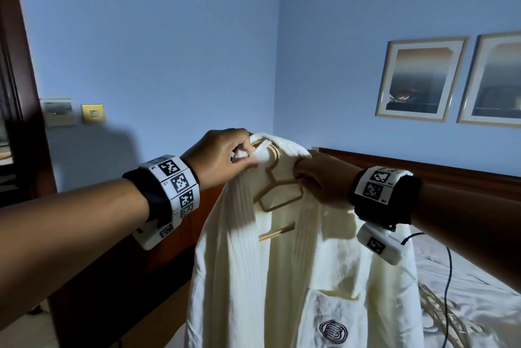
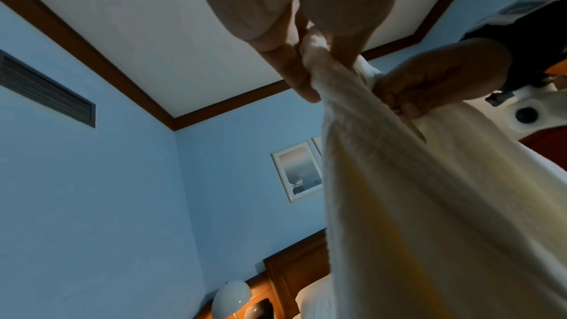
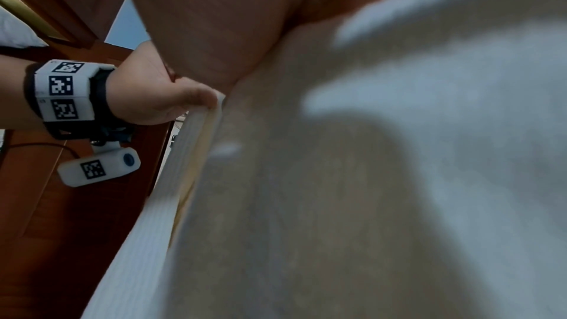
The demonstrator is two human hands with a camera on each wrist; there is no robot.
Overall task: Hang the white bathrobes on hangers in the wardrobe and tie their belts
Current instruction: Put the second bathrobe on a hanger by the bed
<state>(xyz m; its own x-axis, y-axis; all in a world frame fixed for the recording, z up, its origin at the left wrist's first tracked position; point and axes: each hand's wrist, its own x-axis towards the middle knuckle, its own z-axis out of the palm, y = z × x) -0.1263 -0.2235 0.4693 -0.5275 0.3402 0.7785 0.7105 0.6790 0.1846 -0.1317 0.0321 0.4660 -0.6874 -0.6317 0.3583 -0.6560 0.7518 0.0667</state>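
A white bathrobe (image 1: 304, 277) with a dark embroidered logo hangs in front of me, draped over a light wooden hanger (image 1: 277, 190). My left hand (image 1: 225, 160) pinches the robe's collar at the top left, thumb and fingers curled on the cloth (image 2: 319, 62). My right hand (image 1: 318, 175) grips the robe's right shoulder together with the hanger arm under it (image 2: 408, 96). In the right wrist view the robe (image 3: 368, 178) fills most of the picture, blurred, and my left hand (image 3: 159, 101) shows holding the collar edge. No belt shows.
A bed with white sheets (image 1: 465, 291) lies to the right, with more hangers (image 1: 439, 308) and a dark cable on it. A wooden headboard (image 1: 423, 167) runs behind. Dark wooden furniture (image 1: 118, 263) stands at the left. Two framed pictures (image 1: 417, 80) hang on the blue wall.
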